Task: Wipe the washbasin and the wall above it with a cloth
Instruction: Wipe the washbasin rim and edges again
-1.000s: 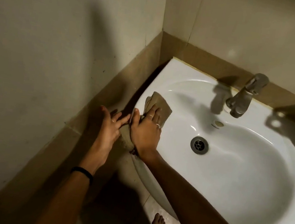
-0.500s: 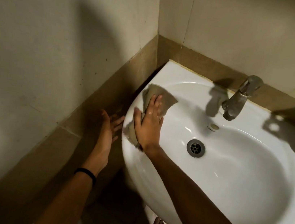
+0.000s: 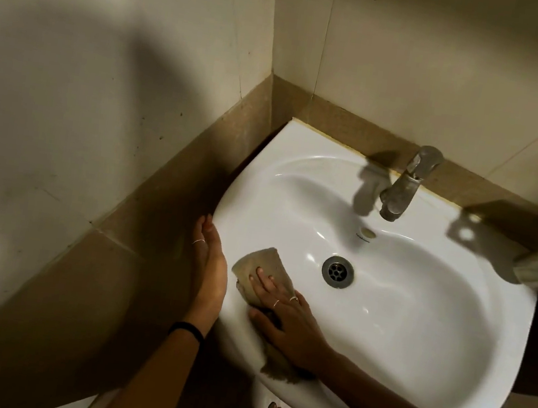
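The right hand [image 3: 291, 328] lies flat with fingers spread, its grip open, pressing the cloth [image 3: 262, 280] onto the washbasin [image 3: 416, 328] rim, near-left of the drain [image 3: 337, 271]. The left hand [image 3: 209, 264], also open, rests against the rim's outer edge. Judging by this, the basin is mid-wipe and the wall [image 3: 451, 74] remains. The bowl holds only the cloth's edge.

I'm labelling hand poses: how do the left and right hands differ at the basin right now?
The right hand lies flat, palm down, pressing the cloth on the washbasin near the drain; the left hand is cloth-free, edge-on against the outer rim. The left wrist wears a dark band; the right wrist is bare. Both wear rings.
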